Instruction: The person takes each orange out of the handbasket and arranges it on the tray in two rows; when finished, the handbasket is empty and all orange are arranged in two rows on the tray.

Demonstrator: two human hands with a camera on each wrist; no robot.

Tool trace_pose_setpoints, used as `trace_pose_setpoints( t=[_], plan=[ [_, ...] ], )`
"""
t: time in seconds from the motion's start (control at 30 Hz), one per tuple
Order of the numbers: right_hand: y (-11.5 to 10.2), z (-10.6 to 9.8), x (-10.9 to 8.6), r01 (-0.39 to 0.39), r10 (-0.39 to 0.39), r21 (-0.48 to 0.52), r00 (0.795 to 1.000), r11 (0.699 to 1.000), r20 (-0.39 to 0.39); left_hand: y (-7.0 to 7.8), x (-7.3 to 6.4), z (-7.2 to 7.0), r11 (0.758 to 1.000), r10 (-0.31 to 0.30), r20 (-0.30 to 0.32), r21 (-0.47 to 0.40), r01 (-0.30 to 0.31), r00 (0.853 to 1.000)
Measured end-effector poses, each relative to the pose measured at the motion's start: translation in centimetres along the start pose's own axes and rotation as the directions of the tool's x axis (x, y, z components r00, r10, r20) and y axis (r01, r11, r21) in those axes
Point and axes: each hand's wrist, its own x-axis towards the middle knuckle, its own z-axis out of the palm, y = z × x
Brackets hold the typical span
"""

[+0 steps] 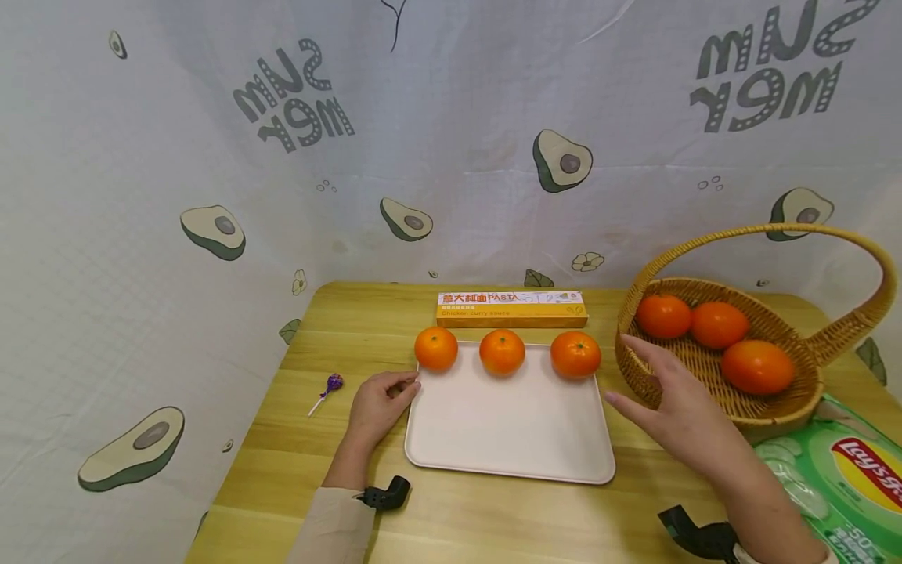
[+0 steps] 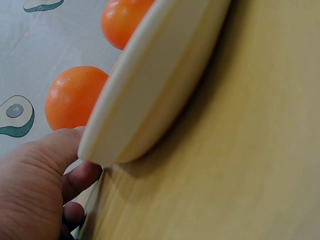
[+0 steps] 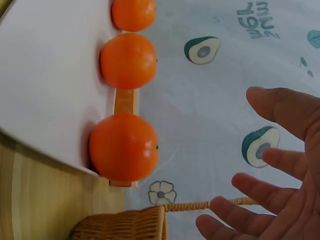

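A white rectangular tray [image 1: 510,427] lies on the table with three oranges along its far edge: a left one [image 1: 436,348], a middle one [image 1: 502,352] and a right one [image 1: 575,355]. My left hand [image 1: 380,403] pinches the tray's left rim, the thumb at the edge in the left wrist view. Fingers spread and holding nothing, my right hand [image 1: 687,411] is in the air between the tray and a wicker basket [image 1: 775,427]. Inside the basket are three smooth orange-red fruits [image 1: 757,366]. The right wrist view also shows the right hand [image 3: 285,190] empty.
A yellow and white pasta box [image 1: 511,310] lies behind the tray. Left of the left hand is a purple-wrapped lollipop [image 1: 334,382]. A green chip bag [image 1: 838,478] sits at the front right, by the basket's tall arched handle [image 1: 775,229]. A printed curtain [image 1: 451,117] hangs behind the table.
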Motion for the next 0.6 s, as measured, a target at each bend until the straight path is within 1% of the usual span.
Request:
trace_pose_setpoints(
  t=[0.17, 0.37, 0.47, 0.6],
  plan=[
    [1.1, -1.6, -0.2, 0.044, -0.043, -0.082, 0.999, 0.996, 0.016, 0.0, 0.0, -0.1, 1.000, 0.000, 0.001, 0.004, 0.000, 1.000],
    [3.1, -3.4, -0.3, 0.062, -0.060, -0.149, 0.998, 0.987, 0.020, 0.1, 0.0, -0.2, 1.000, -0.001, 0.003, 0.004, 0.001, 1.000],
    [4.3, -4.1, -0.3, 0.079, -0.078, -0.218, 0.997, 0.973, 0.015, 0.1, 0.0, -0.2, 1.000, 0.004, -0.002, 0.003, -0.004, 1.000],
    [6.0, -4.7, 0.0, 0.128, -0.133, -0.307, 0.991, 0.943, 0.006, 0.0, 0.0, -0.2, 1.000, 0.009, -0.003, 0.000, -0.009, 1.000]
  ],
)
